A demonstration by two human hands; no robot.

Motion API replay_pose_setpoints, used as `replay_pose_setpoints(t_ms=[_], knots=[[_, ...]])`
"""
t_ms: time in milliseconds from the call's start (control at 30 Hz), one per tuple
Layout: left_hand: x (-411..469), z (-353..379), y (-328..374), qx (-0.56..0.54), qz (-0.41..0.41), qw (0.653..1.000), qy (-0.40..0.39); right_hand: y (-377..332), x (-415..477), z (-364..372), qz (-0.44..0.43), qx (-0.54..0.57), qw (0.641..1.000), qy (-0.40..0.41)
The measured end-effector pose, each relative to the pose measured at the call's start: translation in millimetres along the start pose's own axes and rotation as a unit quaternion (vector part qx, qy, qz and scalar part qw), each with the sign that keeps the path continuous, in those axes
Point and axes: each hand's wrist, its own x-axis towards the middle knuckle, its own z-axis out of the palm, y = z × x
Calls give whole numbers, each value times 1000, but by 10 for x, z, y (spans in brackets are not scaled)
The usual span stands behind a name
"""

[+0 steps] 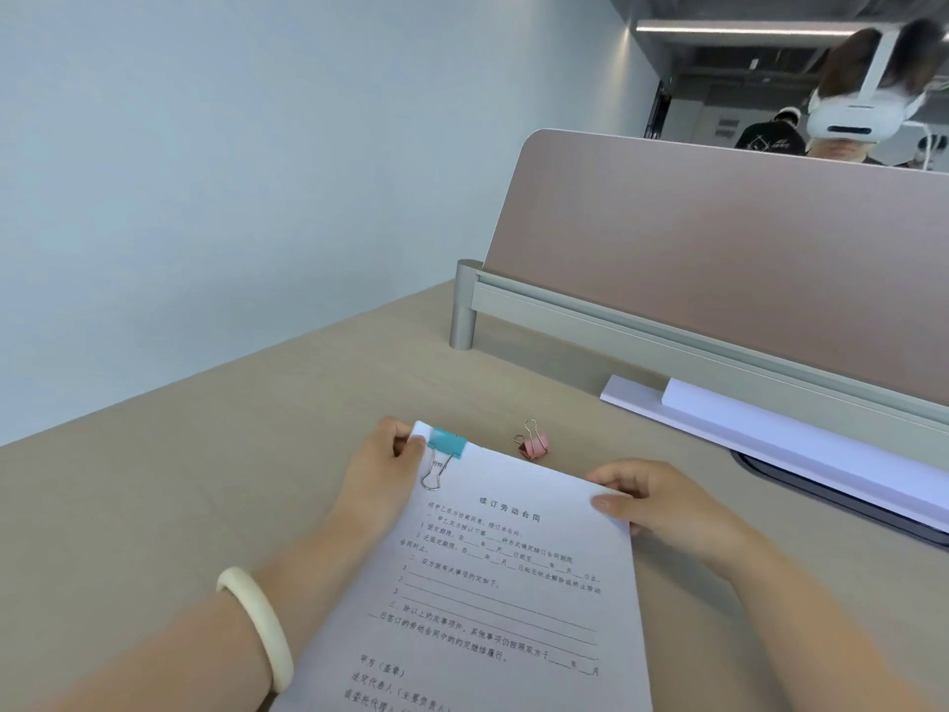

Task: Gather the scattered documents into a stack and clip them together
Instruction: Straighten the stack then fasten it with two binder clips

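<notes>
At the left, a pale bracelet (257, 624) is worn on the wrist of the left hand (382, 470), whose fingers are curled round the upper left corner of the document stack (503, 583). The corner is pinched just beside the blue binder clip (448, 443) fastened there, probably to keep the sheets squared. The stack is held between both hands over the desk (205, 480). A pink binder clip (534, 444) lies unused just beyond its top edge. The upper right edge is gripped by the right hand (662, 501), thumb on top, seemingly for steadiness.
</notes>
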Motion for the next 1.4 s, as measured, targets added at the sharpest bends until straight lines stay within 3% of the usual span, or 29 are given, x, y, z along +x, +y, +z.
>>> replay_pose_setpoints(t_ms=[67, 167, 233, 333, 400, 467, 533, 633, 833, 1000, 1300, 1400], knots=[[20, -43, -3, 38, 11, 999, 30, -21, 42, 80, -15, -10, 1000, 22], [67, -43, 34, 209, 144, 965, 72, -40, 110, 186, -27, -28, 998, 40], [24, 93, 167, 244, 229, 942, -5, -54, 151, 235, -32, -37, 998, 45], [-34, 424, 233, 310, 250, 903, -159, -49, 176, 275, -39, -25, 998, 51], [2, 570, 166, 352, 257, 885, -162, -20, 162, 265, -42, -6, 998, 44], [36, 618, 93, 355, 257, 889, -136, 4, 165, 236, -41, 25, 998, 35], [70, 643, 55, 331, 257, 898, -131, -19, 257, 187, -46, 42, 995, 80], [75, 656, 53, 323, 268, 899, -123, -109, 591, 132, -69, -39, 986, 144], [83, 648, 20, 316, 281, 899, -111, -260, 924, 295, -123, -126, 983, 59], [80, 660, 27, 313, 279, 901, -114, -135, 748, 239, -115, -61, 983, 129], [58, 638, 34, 287, 286, 906, -118, -40, 569, 222, -75, -18, 989, 122], [66, 633, 29, 288, 282, 908, -115, -47, 560, 223, -69, 56, 989, 116]])
